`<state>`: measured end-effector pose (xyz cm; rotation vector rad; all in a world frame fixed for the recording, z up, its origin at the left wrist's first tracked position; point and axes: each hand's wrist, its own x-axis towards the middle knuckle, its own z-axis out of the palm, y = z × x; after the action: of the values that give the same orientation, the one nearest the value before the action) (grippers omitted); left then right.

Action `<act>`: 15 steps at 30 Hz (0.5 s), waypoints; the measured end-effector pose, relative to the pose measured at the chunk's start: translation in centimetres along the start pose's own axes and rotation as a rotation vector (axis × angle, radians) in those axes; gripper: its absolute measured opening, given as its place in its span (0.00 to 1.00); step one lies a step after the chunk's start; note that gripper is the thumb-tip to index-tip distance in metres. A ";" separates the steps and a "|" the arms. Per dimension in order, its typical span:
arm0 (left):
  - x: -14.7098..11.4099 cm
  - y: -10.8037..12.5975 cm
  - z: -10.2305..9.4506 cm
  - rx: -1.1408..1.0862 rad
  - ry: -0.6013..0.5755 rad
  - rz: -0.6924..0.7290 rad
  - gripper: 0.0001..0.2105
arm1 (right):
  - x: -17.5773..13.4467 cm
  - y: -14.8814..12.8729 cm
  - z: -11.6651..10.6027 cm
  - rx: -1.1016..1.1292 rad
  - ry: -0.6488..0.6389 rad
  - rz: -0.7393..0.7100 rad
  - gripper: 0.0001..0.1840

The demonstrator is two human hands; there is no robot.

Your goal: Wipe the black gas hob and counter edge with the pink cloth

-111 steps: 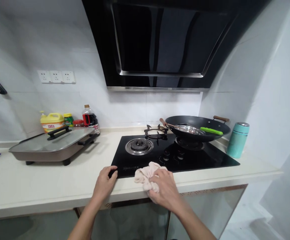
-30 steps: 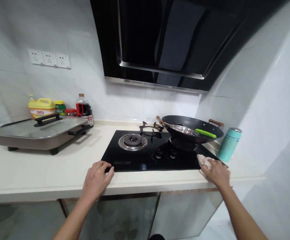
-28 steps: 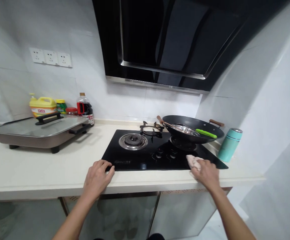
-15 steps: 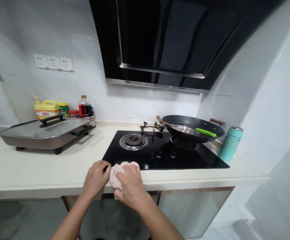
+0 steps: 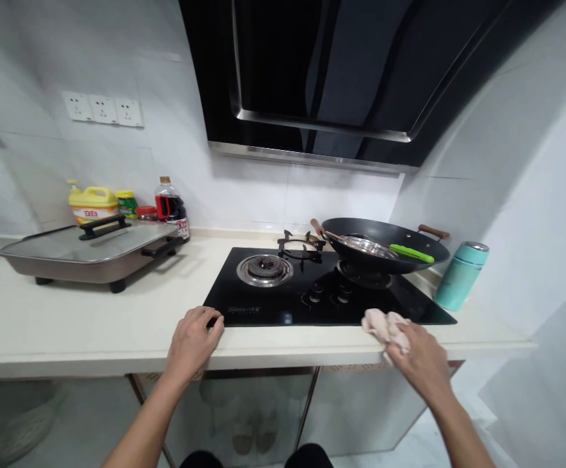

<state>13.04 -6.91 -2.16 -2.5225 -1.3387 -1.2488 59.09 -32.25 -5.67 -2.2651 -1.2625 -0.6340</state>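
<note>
Two hands are at work on the counter's front edge. Our right hand [image 5: 422, 354] is closed around a crumpled pale pink cloth [image 5: 384, 324], and the bunched part of the cloth sticks out past our fingers. The cloth sits on the front right edge of the black glass stove top [image 5: 326, 302], where the glass meets the pale counter [image 5: 92, 325]. Our left hand [image 5: 192, 338] holds nothing. It lies flat and open on the counter, with its fingertips touching the front left corner of the stove top.

On the stove top we see a round burner [image 5: 264, 269] on the left and some knobs [image 5: 331, 294] near the middle. A big black wok [image 5: 385, 244] sits on the right burner, with a shiny metal tool and a green handle [image 5: 412, 253] lying inside it. Just beside the stove, on the right, stands a teal cup with a lid [image 5: 459, 275].

Far to the left, we see a flat brown cooker with a glass lid [image 5: 92, 250]. Behind it, by the wall, stand a yellow jug [image 5: 92, 203] and a dark bottle [image 5: 170, 207]. A black hood [image 5: 331, 71] hangs over the stove.
</note>
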 end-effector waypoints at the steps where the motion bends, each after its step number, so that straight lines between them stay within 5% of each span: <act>1: 0.0 0.1 0.0 0.003 -0.002 0.000 0.13 | 0.2 2.2 0.1 -0.040 0.012 0.072 0.26; 4: -0.1 0.3 -0.1 0.012 -0.005 -0.005 0.13 | 0.2 6.3 0.8 -0.041 0.087 0.155 0.29; 7: 0.0 0.6 -0.1 0.024 -0.002 -0.016 0.13 | -0.9 6.2 1.8 0.049 0.254 0.106 0.29; 10: 0.0 0.8 0.0 0.056 -0.001 -0.022 0.13 | -2.6 2.1 2.5 0.144 0.315 -0.011 0.25; 15: 0.0 1.0 0.1 0.103 -0.013 -0.017 0.12 | -5.2 -11.0 3.0 0.355 0.318 -0.334 0.22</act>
<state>13.79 -7.53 -1.88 -2.4593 -1.3916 -1.1367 47.61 -28.70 -9.27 -1.6111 -1.4654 -0.7800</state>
